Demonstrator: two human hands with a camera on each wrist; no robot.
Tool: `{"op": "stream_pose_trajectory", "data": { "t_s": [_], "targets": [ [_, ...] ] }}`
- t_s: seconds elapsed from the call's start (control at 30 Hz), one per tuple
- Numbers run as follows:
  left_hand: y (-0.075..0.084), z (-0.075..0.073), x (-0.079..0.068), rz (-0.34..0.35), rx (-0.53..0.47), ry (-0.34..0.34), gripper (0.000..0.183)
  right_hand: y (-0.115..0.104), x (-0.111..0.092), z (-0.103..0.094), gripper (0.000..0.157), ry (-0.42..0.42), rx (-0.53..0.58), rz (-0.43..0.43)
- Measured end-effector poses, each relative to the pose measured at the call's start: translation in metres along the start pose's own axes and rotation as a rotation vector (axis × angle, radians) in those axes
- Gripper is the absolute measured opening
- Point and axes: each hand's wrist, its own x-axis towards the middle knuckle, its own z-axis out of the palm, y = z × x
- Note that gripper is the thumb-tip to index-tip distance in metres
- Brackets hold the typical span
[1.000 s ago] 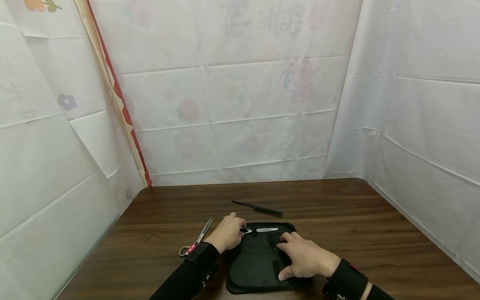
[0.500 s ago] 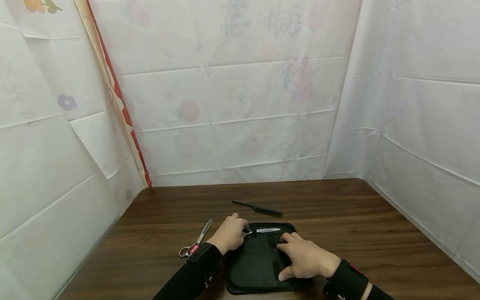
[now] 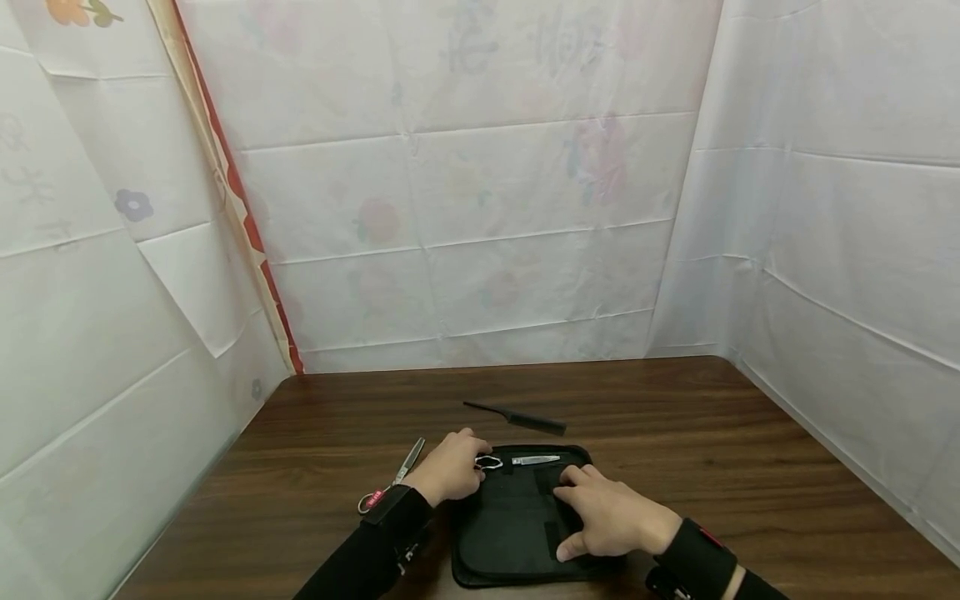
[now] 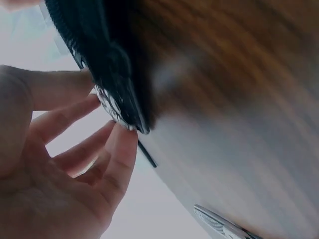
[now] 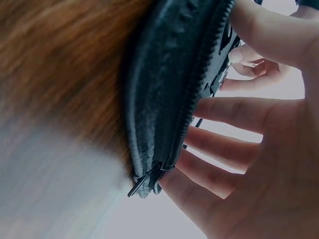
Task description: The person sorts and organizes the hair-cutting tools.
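Note:
A black zip case (image 3: 517, 529) lies unfolded on the table. Along its far edge is a pair of scissors (image 3: 536, 460), its blades running through a dark loop and its ring handles to the left. My left hand (image 3: 450, 468) pinches those handles at the case's far left corner; the left wrist view shows thumb and fingertips around the shiny metal handles (image 4: 109, 105). My right hand (image 3: 611, 512) rests spread on the case's right side. In the right wrist view its straight fingers (image 5: 219, 144) touch the edge by the zip (image 5: 199, 74).
Another pair of scissors (image 3: 408, 460) with a red tag lies left of the case, partly behind my left wrist. Beyond the case is a black tail comb (image 3: 532, 422). White sheeting (image 3: 465, 292) surrounds the wooden tabletop (image 3: 660, 408) at the back and sides.
My left hand has shifted slightly right, then back left, and more of the scissors' handles shows now. My right hand and the case have stayed in place.

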Motion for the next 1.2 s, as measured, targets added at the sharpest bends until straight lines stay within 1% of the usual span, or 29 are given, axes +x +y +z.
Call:
{"op": "stream_pose_trajectory", "data": {
  "t_s": [0.13,0.17,0.3,0.83,1.03,1.2],
  "targets": [
    [-0.0020,-0.0026,-0.0006,0.012,-0.013,-0.023,0.037,-0.0019,-0.0008,-0.0002,0.079,0.001,-0.010,0.005],
    [-0.0024,-0.0027,-0.0005,0.016,-0.013,-0.022,0.038,-0.0046,-0.0018,-0.0021,0.080,-0.001,0.004,0.023],
    [-0.0032,-0.0029,-0.0002,0.020,-0.013,-0.017,0.039,-0.0062,-0.0022,-0.0035,0.077,-0.002,-0.012,0.031],
    [-0.0033,-0.0006,0.0007,0.019,-0.004,-0.017,0.038,-0.0055,-0.0029,-0.0042,0.076,-0.007,-0.008,0.025],
    [-0.0019,0.0002,0.0014,0.002,-0.003,-0.024,0.039,-0.0058,-0.0026,-0.0042,0.076,-0.014,0.000,0.033],
    [0.0021,0.0017,0.0014,0.014,0.024,-0.025,0.039,-0.0062,-0.0015,-0.0025,0.076,-0.017,-0.006,0.044]
  ]
}}
